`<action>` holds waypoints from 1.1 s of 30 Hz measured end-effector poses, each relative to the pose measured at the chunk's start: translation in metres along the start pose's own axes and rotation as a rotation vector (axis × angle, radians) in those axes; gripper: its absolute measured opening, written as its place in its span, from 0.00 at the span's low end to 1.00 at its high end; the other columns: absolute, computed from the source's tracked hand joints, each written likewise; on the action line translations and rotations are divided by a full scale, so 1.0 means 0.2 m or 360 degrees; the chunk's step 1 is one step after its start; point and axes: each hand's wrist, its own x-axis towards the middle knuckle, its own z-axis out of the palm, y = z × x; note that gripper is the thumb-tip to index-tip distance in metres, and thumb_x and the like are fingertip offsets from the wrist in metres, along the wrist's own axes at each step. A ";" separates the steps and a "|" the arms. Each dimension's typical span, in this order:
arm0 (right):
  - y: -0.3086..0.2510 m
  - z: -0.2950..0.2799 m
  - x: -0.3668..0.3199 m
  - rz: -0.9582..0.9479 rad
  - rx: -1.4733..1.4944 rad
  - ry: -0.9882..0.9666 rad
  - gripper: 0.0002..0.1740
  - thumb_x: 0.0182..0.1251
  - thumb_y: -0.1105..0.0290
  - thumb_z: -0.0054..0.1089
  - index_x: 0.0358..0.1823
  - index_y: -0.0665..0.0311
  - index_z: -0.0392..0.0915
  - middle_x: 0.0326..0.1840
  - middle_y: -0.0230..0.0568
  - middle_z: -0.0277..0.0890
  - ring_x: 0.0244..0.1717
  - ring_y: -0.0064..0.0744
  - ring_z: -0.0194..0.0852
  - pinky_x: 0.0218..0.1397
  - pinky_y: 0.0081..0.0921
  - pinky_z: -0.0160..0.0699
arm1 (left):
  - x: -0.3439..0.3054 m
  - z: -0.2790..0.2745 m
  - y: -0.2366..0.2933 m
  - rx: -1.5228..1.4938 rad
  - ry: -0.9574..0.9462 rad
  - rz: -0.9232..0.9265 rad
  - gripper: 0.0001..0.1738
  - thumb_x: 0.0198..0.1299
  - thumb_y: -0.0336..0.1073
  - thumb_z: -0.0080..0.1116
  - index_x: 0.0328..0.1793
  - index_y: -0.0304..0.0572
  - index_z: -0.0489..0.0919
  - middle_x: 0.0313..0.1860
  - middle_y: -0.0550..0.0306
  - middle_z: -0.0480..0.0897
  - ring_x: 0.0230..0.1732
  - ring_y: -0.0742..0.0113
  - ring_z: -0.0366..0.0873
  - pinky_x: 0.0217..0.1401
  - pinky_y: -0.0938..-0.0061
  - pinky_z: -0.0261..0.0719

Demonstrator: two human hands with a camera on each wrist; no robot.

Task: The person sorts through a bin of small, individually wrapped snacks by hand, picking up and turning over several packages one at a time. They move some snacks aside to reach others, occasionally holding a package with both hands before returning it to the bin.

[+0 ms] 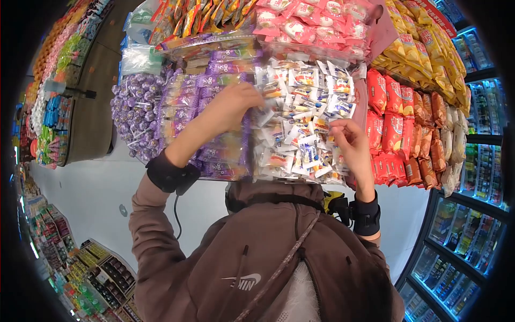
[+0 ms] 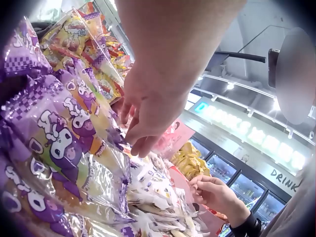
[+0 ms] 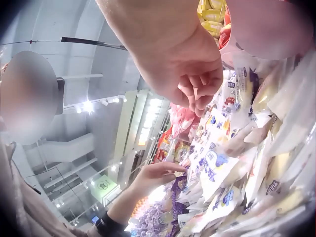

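Note:
White candy packets with blue, red and yellow print (image 1: 303,121) fill the middle of the display. My left hand (image 1: 233,104) is over the border between them and the purple packets (image 1: 185,96), its fingers loosely bent. In the right wrist view, that left hand (image 3: 155,177) has its fingers extended beside a purple wrapper edge (image 3: 177,195). At the right side of the white packets, my right hand (image 1: 351,145) has loosely curled fingers. Nothing shows in the grasp of either hand; whether the fingertips touch packets is unclear.
Purple-wrapped lollipops (image 1: 137,110) lie at the left, red packets (image 1: 394,118) at the right. Pink-and-white packets (image 1: 314,24) and yellow packets (image 1: 421,48) fill the back. Lit drink coolers (image 1: 480,166) stand along the right; another shelf of sweets (image 1: 59,112) is at the left.

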 end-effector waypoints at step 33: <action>-0.23 0.19 0.03 0.0083 0.0428 -0.0473 0.04 0.62 0.74 0.54 0.29 0.64 0.71 0.21 0.24 0.68 0.23 0.10 0.63 0.27 0.11 0.60 | -0.04 0.00 0.45 -0.2388 0.0288 -0.1351 0.17 0.64 0.37 0.48 0.49 0.27 0.74 0.43 0.50 0.80 0.42 0.63 0.81 0.42 0.77 0.78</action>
